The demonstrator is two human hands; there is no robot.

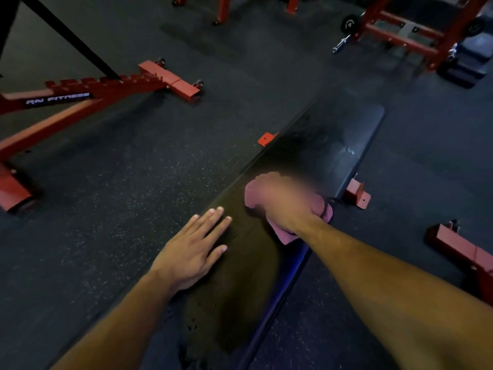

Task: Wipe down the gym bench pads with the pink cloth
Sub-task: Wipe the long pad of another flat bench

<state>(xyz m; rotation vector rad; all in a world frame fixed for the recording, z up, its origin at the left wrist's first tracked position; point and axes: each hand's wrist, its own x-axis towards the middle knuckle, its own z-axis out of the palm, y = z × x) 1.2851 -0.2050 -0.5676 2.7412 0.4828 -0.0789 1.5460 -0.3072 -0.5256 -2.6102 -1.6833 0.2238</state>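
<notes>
You are looking down along a black gym bench pad, whose long axis is running from the near lower middle of the view away toward the upper right, ending in a rounded far end. Your right hand is pressing the pink cloth onto the pad about halfway along it; the hand is blurred, so you cannot tell exactly how its fingers are lying, but they are curling over the bunched cloth, and pink folds are sticking out on both sides of the hand and just beneath the wrist. Your left hand is resting flat on the pad's left edge, nearer to you than the cloth and just to its left, with its fingers straight, close together and pointing the same way as the pad.

The pad's surface is looking dull and smudged under your hands and glossier beyond the cloth. Red frame feet of the bench are showing just right of your right hand and past the fingertips on the left. The floor is dark speckled rubber. Well to the left of your left hand another red bench frame is standing, carrying a label partly readable as "FITNESS". Far beyond your right hand a red rack is holding a barbell.
</notes>
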